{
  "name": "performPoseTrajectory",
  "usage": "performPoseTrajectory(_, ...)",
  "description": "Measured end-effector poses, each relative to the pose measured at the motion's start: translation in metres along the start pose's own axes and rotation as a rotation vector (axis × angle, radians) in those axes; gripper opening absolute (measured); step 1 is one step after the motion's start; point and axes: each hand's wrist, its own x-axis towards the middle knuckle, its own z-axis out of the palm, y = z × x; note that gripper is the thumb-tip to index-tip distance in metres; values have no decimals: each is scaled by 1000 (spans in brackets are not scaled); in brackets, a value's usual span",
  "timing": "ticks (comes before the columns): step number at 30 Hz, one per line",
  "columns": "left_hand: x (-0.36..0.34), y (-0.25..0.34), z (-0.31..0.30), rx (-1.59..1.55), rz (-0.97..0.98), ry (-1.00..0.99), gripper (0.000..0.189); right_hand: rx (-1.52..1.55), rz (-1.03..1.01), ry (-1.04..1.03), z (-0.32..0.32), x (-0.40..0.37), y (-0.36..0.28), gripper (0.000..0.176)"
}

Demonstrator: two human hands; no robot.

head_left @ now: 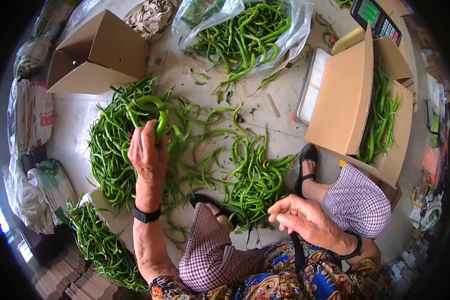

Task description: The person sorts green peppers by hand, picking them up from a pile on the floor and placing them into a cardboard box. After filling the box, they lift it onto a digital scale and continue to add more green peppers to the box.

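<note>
- the left hand [147, 150] is raised over the floor, its grip closed around a few curled green peppers [155, 111] whose looped ends stick out above the fingers.
- a black wristband [146, 215] sits on that wrist.
- the held peppers hang just over the big pile of peppers [110, 150] spread on the pale floor [280, 95], at the pile's right edge.
- the right hand [305, 217] rests low beside the checked trouser knee [357, 200], fingers loosely bent, its grip slack and holding nothing.
- a second heap of peppers [255, 175] lies between the two hands, near a foot in a black sandal [305, 167].
- further off, a clear plastic bag [295, 30] lies open with more peppers spilling from it.
- to the right, a cardboard box [342, 100] with peppers inside stands on a scale [310, 85]; the scale's display [377, 17] shows green.
- an open empty carton [97, 55] lies at the upper left, well apart from the hands.
- another bunch of peppers [100, 245] lies at the lower left, beside white sacks [30, 190].
</note>
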Motion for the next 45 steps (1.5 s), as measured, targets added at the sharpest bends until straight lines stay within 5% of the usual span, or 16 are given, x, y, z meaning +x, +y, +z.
performPoseTrajectory(5,11,26,-35,-31,-77,132,29,-7,25,12,-1,1,4,23)
performPoseTrajectory(9,21,46,-73,-475,-702,163,24,-33,49,26,-1,-1,5,27)
performPoseTrajectory(12,32,50,-99,-805,-809,227,21,-48,24,47,0,-2,2,27)
performPoseTrajectory(20,19,88,-160,-1336,-891,358,18,-67,-109,4,-3,-9,15,29)
performPoseTrajectory(26,-7,131,-200,-1751,-905,258,20,-85,-257,18,-17,-6,21,33)
performPoseTrajectory(30,-26,173,-205,-1682,-949,144,19,-123,-404,76,-19,-25,-6,29)
performPoseTrajectory(33,-38,204,-200,-1679,-1041,111,22,-486,-712,79,3,-59,-36,22)
performPoseTrajectory(36,-50,223,-195,-1750,-1041,38,22,-834,-848,-213,27,-79,-35,32)
performPoseTrajectory(38,-58,231,-188,-1803,-1090,12,24,-857,-663,-489,38,-90,-34,35)
performPoseTrajectory(45,-97,240,-154,-1910,-1155,53,35,-799,-499,-355,30,-99,-12,28)
